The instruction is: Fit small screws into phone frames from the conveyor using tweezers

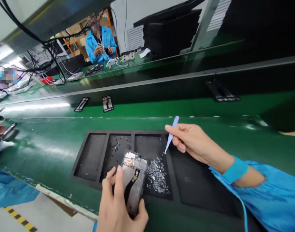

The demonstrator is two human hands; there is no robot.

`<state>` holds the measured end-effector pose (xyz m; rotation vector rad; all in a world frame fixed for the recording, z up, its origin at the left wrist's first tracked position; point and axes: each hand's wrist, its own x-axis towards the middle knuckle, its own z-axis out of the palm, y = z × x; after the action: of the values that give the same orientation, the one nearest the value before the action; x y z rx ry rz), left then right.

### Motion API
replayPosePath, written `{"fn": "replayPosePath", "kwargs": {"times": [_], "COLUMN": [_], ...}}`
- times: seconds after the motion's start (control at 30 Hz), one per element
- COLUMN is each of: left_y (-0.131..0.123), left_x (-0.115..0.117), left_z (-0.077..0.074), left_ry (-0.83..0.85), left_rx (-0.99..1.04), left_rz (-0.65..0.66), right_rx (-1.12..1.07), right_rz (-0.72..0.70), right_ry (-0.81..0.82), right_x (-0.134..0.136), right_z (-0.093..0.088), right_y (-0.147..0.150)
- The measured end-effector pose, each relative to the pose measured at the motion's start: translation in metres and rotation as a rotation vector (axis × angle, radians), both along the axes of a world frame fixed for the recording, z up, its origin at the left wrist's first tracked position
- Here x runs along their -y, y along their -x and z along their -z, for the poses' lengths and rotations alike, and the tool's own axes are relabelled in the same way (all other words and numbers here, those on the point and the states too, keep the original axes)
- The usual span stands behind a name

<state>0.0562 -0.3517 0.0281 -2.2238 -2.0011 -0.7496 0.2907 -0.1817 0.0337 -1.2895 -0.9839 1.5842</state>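
My left hand (122, 203) is closed around the lower part of an opened phone (135, 183), whose metal inner side and black flex cable face up. The phone is tilted over a black tray (97, 184). Between thumb and fingers, my right hand (188, 138) pinches light purple tweezers (172, 133), points downward. A tiny silvery part shows at the tips, above the tray compartment with a heap of small metal parts (158, 177). Whether the tips grip it firmly I cannot tell. A blue band (235, 169) with a cord circles my right wrist.
Small dark pieces (117, 143) lie in another tray compartment. Along the back of the green bench (41, 141) rest phone parts (107, 103), (82, 104) and a darker one (222, 91). A person in blue (101, 43) works across the bench. Black cables (24, 30) hang upper left.
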Motion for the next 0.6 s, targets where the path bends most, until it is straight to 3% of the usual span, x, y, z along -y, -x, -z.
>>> {"fn": "replayPosePath", "kwargs": {"times": [0.13,0.23,0.3,0.43,0.6], "left_y": [-0.025,-0.019,-0.003,0.031,0.045], "left_x": [0.012,0.000,-0.011,-0.043,-0.079], "left_z": [0.019,0.016,0.011,-0.002,-0.018], "left_ry": [0.024,0.084,0.054,-0.103,-0.162], "left_rx": [-0.025,-0.100,-0.189,-0.392,-0.676], "left_rz": [-0.095,-0.064,0.114,0.611,0.940], "right_rx": [0.167,0.289,0.325,0.374,0.560], "right_rz": [0.078,-0.055,-0.183,-0.340,-0.409], "right_ry": [-0.015,-0.111,-0.146,-0.134,-0.103], "right_x": [0.002,-0.009,-0.021,-0.037,-0.038], "right_z": [-0.016,-0.021,-0.017,0.002,0.012], "right_y": [0.018,0.042,0.060,0.088,0.098]}}
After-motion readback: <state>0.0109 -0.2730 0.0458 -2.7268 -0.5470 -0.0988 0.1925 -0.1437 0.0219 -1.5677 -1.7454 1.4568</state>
